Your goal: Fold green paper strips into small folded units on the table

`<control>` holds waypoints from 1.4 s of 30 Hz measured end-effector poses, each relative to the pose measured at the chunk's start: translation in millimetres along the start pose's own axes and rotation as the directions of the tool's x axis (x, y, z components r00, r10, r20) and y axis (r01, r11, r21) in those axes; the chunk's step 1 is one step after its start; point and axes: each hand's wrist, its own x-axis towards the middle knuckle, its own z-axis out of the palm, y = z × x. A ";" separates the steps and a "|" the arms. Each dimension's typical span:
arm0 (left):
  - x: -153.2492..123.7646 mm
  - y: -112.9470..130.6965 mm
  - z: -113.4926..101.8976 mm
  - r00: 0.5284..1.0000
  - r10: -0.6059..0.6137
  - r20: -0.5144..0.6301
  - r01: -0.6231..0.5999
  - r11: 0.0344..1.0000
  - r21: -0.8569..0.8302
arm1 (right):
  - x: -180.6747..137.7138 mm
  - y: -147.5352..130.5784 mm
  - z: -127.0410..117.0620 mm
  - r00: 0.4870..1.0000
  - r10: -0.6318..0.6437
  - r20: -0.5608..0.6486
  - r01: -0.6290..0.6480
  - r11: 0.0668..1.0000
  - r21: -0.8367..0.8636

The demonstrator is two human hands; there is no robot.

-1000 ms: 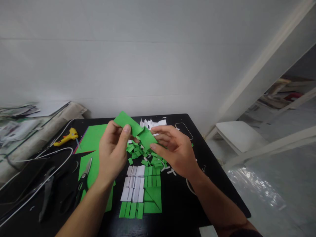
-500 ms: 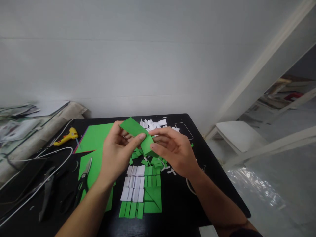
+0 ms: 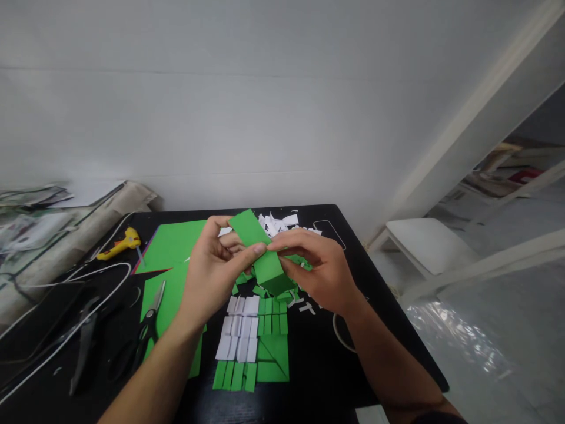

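Above the black table (image 3: 318, 359) I hold a folded strip of green paper (image 3: 261, 252) between both hands. My left hand (image 3: 212, 272) pinches it at the bend with thumb and fingers. My right hand (image 3: 318, 270) grips its lower right end, fingers curled over it. Beneath lie several small green paper pieces (image 3: 269, 291), and nearer to me rows of white rectangles (image 3: 241, 330) and green rectangles (image 3: 271, 315) laid side by side.
Scissors (image 3: 148, 327) lie on green sheets (image 3: 170, 247) at the left. A yellow glue gun (image 3: 118, 244) with white cable sits at far left, white scraps (image 3: 280, 222) at the back, a white stool (image 3: 428, 242) off the right edge.
The green strip has been bent further and turned more upright. My right hand has closed over its lower end, and my left thumb has slid to the fold.
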 end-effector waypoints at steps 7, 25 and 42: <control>-1.7 1.5 1.4 0.999 0.035 0.014 -0.036 0.998 0.055 | 1.9 1.8 0.8 0.995 -0.082 -0.062 0.073 0.988 -0.137; -5.9 6.5 -1.5 0.984 0.132 0.123 -0.158 0.959 0.234 | -1.2 -0.6 7.6 0.981 0.063 -0.185 -0.071 0.997 -0.033; -4.0 2.3 -0.5 0.990 0.137 0.027 -0.140 0.964 0.228 | -5.8 -2.2 13.3 0.972 0.016 -0.234 -0.049 0.990 -0.136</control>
